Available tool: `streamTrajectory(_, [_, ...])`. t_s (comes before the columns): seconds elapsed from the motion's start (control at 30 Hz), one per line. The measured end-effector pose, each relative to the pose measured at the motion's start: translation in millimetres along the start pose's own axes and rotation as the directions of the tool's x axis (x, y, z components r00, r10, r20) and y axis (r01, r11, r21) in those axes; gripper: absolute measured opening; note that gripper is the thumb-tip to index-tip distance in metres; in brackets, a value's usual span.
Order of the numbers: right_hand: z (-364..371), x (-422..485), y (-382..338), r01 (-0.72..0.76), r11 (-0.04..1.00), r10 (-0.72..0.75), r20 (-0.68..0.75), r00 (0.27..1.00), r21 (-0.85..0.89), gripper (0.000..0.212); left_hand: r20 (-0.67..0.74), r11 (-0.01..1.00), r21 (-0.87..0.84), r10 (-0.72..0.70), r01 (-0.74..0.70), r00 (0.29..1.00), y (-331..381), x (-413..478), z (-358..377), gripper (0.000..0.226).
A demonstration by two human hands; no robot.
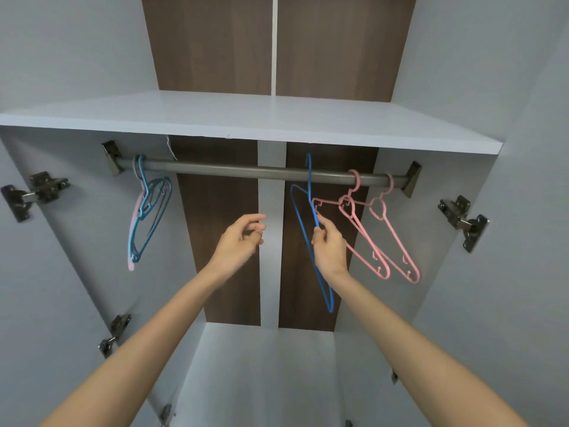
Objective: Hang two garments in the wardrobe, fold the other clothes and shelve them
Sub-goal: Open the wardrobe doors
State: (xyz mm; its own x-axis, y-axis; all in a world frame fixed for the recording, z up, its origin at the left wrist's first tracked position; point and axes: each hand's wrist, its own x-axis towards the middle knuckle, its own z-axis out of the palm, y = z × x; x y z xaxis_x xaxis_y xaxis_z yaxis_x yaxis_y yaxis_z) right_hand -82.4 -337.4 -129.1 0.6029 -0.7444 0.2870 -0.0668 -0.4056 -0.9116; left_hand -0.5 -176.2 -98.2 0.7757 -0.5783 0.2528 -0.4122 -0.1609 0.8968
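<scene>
I look up into an open wardrobe. A grey rail (234, 169) runs across under a white shelf (246, 118). My right hand (329, 248) pinches the neck of a dark blue hanger (300, 217), whose hook rises in front of the rail near the shelf edge. My left hand (240, 240) hovers just left of it with loosely curled fingers and holds nothing. Two pink hangers (388, 238) hang on the rail at the right. A bunch of teal and pink hangers (147, 214) hangs at the left end. No garments are in view.
White side walls carry metal door hinges at the left (37, 192) and right (463, 218). The back panel is dark brown wood with a white centre strip (269, 241). The wardrobe floor (261, 374) shows below my arms.
</scene>
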Motion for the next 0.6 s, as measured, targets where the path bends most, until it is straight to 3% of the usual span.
streamTrajectory(0.33, [-12, -145, -26, 0.151, 0.976, -0.142, 0.068, 0.988, -0.155, 0.023, 0.022, 0.990, 0.084, 0.115, -0.117, 0.993, -27, -97, -45, 0.041])
streamTrajectory(0.43, [-19, -172, -28, 0.212, 0.944, -0.184, 0.128, 0.974, -0.252, 0.019, 0.017, 0.967, 0.172, 0.186, -0.186, 0.982, -32, -121, -56, 0.051])
streamTrajectory(0.6, [-19, -264, -50, 0.288, 0.927, -0.217, 0.281, 0.935, -0.241, 0.015, 0.165, 0.831, 0.446, 0.288, -0.331, 0.943, -44, -208, -92, 0.066])
